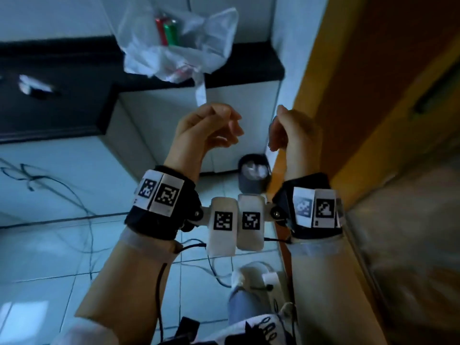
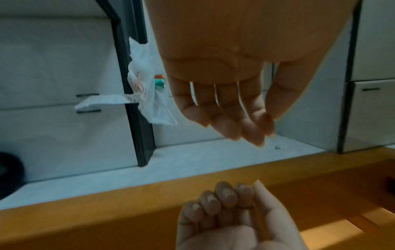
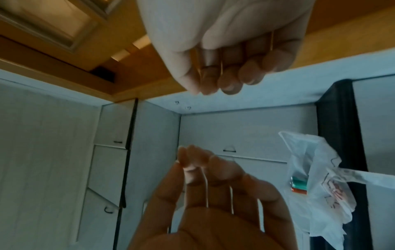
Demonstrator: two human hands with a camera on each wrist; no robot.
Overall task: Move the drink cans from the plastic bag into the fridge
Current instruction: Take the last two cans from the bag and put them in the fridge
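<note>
Starting out: 2 cans point(image 1: 167, 31) sit in the bag point(image 1: 179, 43) on the tabletop point(image 1: 74, 70); my left hand point(image 1: 209, 128) hangs loose, right hand point(image 1: 293, 130) curled, both empty.

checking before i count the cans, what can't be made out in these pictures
- Number of cans: head view shows a red and a green one through the plastic bag; crumpled plastic may hide others.
- Can labels: too small and blurred in every view.
- Fridge: cannot tell which surface is it.
- Dark item on the black counter: blurred, head view.
- Right hand fingers: turned away in head view.
- Left hand: blurred there.
</note>
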